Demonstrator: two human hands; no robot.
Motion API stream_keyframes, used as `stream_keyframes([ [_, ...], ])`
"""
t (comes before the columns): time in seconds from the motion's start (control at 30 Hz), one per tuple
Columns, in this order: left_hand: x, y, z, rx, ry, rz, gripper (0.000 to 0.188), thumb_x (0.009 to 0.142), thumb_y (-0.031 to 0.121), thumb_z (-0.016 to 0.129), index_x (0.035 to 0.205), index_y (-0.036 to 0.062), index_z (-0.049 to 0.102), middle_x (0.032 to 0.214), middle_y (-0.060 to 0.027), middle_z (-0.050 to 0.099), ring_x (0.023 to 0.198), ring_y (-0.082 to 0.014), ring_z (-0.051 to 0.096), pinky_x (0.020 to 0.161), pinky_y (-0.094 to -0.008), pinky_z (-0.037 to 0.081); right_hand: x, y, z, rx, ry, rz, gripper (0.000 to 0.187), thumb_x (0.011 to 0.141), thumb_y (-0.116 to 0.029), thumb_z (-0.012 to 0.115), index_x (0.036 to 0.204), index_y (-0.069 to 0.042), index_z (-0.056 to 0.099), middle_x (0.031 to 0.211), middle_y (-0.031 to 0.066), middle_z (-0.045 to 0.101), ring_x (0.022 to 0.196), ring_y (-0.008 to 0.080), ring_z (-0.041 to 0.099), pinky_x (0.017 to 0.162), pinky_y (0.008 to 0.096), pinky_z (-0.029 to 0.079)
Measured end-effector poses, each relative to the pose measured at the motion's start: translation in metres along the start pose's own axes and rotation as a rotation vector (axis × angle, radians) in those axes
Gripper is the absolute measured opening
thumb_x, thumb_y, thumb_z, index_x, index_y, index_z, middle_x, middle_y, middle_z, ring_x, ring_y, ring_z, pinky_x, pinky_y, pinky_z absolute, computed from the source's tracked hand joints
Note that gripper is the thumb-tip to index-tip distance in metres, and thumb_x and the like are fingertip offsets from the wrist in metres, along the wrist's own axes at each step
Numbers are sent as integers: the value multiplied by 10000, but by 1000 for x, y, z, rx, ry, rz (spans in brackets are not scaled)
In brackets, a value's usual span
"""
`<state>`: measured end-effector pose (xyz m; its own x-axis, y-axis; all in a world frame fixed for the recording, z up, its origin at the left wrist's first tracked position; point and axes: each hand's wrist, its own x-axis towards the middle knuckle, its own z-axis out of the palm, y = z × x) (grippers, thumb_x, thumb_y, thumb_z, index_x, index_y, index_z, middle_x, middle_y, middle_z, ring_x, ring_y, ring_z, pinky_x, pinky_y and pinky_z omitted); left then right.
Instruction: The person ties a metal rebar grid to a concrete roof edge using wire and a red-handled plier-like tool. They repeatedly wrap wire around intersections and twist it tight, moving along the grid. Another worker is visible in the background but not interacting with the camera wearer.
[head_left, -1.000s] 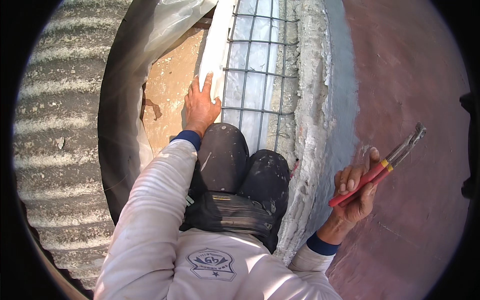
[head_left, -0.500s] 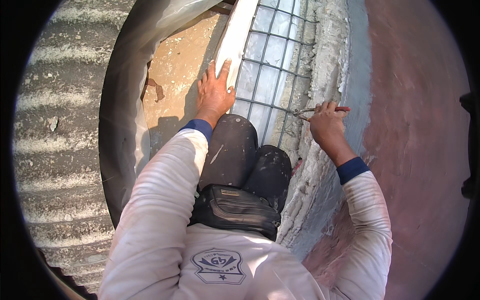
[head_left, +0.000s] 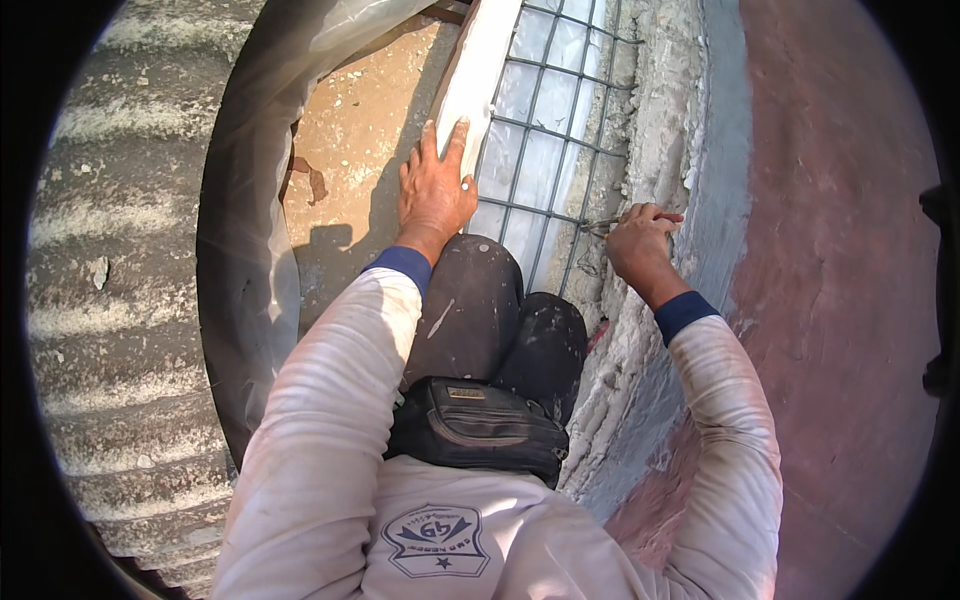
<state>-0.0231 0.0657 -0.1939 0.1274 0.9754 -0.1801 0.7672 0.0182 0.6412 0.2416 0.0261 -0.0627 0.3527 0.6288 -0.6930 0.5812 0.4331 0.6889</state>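
Observation:
My left hand (head_left: 438,190) lies with its fingers stretched over the edge of a long white board (head_left: 480,75). A steel rebar mesh (head_left: 548,128) runs beside the board, over whitish plastic sheeting (head_left: 520,145). My right hand (head_left: 642,246) is closed round red-handled pincers (head_left: 668,217). Their metal jaws point left and reach the mesh's right side, near a crossing of the bars. A thin bent wire (head_left: 588,262) shows just below the jaws; whether they grip it I cannot tell.
Corrugated roofing (head_left: 120,300) spans the left, with loose clear plastic film (head_left: 250,200) along its edge. A rough concrete ledge (head_left: 665,120) borders the mesh, and a reddish wall (head_left: 840,300) rises at the right. My knees and a black waist bag (head_left: 480,425) are below the mesh.
My right hand has shifted slightly left and down and has turned with the pincers, whose handles now show less. The left hand stays on the board.

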Motion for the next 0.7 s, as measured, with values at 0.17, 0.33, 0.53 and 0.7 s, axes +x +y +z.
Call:
stream_keyframes([
  [0.17, 0, 0, -1, -1, -18, -11, 873, 919, 227, 724, 1691, 273, 320, 1642, -263, 344, 1471, -451, 439, 1224, -552, 354, 9, -6, 11, -24, 10, -58, 341, 1005, -205, 599, 1214, -4, 780, 1243, 274, 718, 1126, 475, 680, 826, 618, 587],
  [0.33, 0, 0, 0, 44, -8, -4, 874, 930, 214, 714, 1697, 283, 302, 1664, -248, 322, 1434, -425, 475, 1183, -523, 394, 10, 0, 64, 616, -3, -163, 283, 1003, -157, 597, 1081, 49, 774, 960, 239, 791, 944, 391, 788, 780, 493, 610],
  [0.53, 0, 2, 1, 41, -1, -5, 876, 927, 224, 715, 1697, 281, 303, 1649, -254, 333, 1483, -441, 430, 1217, -545, 363, -7, -45, 89, 1614, -236, 138, 317, 1043, -189, 609, 984, 111, 695, 809, 223, 757, 684, 303, 776, 613, 418, 586],
  [0.7, 0, 4, 2, 52, 4, 0, 873, 946, 229, 710, 1706, 294, 284, 1671, -239, 316, 1476, -427, 441, 1202, -535, 378, -4, -5, 94, 1882, -420, 70, 266, 1107, -216, 583, 1059, 37, 650, 888, 161, 768, 667, 210, 745, 403, 306, 429],
])
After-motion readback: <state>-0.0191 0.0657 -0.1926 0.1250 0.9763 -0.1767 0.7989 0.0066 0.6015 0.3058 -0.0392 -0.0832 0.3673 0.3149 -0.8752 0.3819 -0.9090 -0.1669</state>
